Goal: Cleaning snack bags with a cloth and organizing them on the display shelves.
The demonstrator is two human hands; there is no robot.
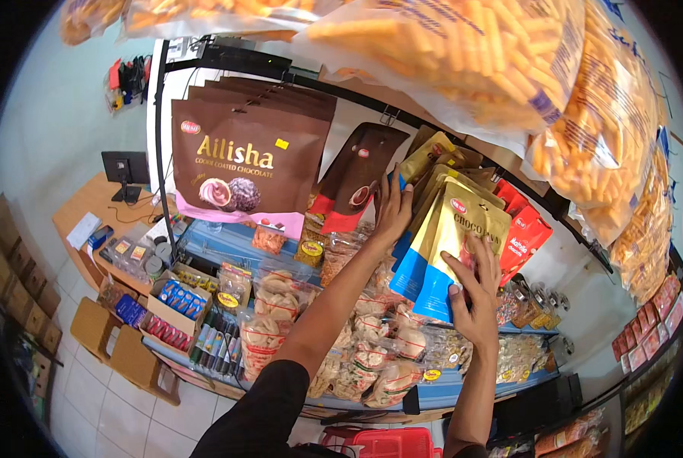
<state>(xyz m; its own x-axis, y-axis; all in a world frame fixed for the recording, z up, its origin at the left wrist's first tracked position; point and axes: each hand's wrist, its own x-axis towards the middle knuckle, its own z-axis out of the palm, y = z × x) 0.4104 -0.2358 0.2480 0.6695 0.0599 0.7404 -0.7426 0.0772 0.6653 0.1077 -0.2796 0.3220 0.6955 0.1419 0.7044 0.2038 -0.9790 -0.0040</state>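
Gold and blue chocolate pouches (438,286) hang in a row from a black rail. My right hand (476,292) lies with spread fingers against the front pouch, its thumb near the lower edge; whether it grips the pouch is unclear. My left hand (394,209) is raised at the left side of the row, its fingertips by a blue-and-gold pouch behind; its hold is partly hidden. To the left hang a dark brown and red pouch (359,177) and large brown cookie pouches (244,143). Red chocolate pouches (521,243) hang just right of the gold ones.
Large bags of orange snack sticks (461,51) hang overhead. Below, a blue shelf (450,389) holds bagged crackers (267,338) and boxed packets (181,300). A wooden desk (78,212) with a monitor (125,169) stands at left, near brown stools (138,360). A red basket (395,443) is at the bottom.
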